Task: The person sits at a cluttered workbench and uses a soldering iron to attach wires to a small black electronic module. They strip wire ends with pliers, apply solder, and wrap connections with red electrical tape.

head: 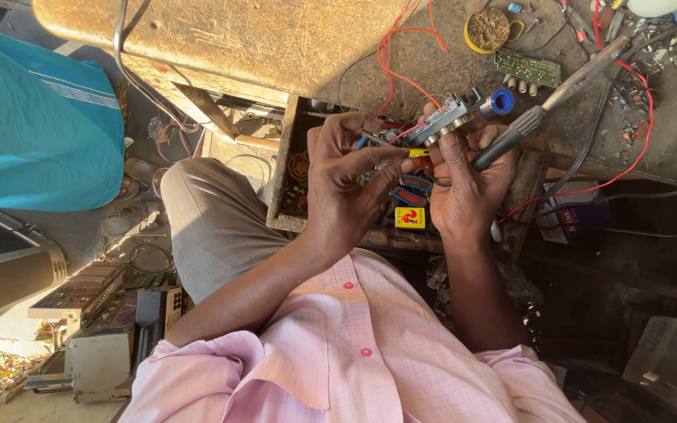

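Note:
My left hand point(346, 176) pinches a thin red wire with a yellow sleeve point(418, 153) and brings it up against a small circuit board with a blue round part point(464, 113). My right hand point(468, 184) holds that board between thumb and fingers and also grips a soldering iron point(546, 110), whose shaft points up and right over the bench. Both hands sit together above an open wooden drawer point(284, 184) full of small parts.
A worn wooden bench top point(221, 39) spans the upper view with red wires point(389, 63), a solder tin point(487, 30) and a green circuit board point(528, 68). A teal cloth bundle point(33, 125) lies left. Old electronics chassis point(95, 313) lie at lower left.

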Tool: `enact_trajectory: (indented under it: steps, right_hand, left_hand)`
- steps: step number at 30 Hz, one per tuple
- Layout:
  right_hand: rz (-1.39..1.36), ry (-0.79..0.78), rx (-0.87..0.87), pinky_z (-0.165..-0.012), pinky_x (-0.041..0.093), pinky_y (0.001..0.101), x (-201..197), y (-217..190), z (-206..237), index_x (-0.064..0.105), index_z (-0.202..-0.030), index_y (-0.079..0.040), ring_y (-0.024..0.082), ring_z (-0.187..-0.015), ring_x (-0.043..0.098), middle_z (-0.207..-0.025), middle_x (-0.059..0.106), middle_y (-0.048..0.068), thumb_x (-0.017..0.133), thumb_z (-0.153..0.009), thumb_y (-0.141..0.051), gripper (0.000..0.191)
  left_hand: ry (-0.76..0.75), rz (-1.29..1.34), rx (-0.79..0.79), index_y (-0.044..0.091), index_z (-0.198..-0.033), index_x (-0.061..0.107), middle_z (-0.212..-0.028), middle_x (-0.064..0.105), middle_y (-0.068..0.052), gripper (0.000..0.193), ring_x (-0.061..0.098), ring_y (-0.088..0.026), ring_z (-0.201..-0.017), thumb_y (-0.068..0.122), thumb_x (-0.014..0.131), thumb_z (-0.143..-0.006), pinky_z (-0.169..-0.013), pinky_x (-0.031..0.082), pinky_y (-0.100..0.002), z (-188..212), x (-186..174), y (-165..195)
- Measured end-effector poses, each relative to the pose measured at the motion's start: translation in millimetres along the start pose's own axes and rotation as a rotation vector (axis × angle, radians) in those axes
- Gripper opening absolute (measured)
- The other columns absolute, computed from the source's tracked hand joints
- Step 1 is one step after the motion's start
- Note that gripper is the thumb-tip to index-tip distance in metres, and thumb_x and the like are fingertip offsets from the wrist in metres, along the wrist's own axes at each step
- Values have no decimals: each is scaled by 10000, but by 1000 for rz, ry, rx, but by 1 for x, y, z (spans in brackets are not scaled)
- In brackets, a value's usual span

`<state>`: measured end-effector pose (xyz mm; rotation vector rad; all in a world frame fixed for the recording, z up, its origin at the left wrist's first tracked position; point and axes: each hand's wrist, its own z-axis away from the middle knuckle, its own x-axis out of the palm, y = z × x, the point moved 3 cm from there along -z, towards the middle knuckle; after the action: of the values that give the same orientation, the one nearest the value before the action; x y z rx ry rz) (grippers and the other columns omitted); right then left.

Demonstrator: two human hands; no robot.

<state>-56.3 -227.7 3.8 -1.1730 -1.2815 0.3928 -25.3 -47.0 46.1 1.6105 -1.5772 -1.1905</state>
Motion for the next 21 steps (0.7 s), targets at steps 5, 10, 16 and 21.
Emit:
enact_trajectory:
  steps: [5,10,16,21]
  right_hand:
    - [14,-37,-10,-1081,615,467,3,2,3,425,-1065,-118,369,-1324,657,-1271,636,156,651,-1021,137,343]
    - [125,-20,-26,-923,560,366,1,1,4,419,-1074,-94,351,-1258,665,-1255,636,196,663,-1042,122,327]
    - [71,-42,-21,-1132,582,506,5,0,2,421,-1054,-85,363,-1297,665,-1347,617,219,657,-1019,116,312]
    - [61,-11,-16,-1134,575,521,5,1,2,426,-1081,-95,379,-1269,667,-1342,623,231,650,-995,124,325]
  left_hand:
    - [-122,390,-286,69,-1042,818,-1230,698,-92,178,630,-191,-1164,98,861,-872,-1004,531,-327,-5,9,-26]
    - [-189,795,-468,32,-1013,801,-1325,662,-133,158,668,-187,-1148,106,822,-875,-951,595,-339,-7,18,-37]
    - [-295,733,-361,13,-1027,793,-1301,706,-163,128,676,-196,-1194,100,796,-934,-1004,575,-333,-17,13,-37]
    - [-307,706,-353,8,-1064,789,-1238,723,-150,139,673,-182,-1136,105,770,-967,-990,567,-322,-16,13,-39]
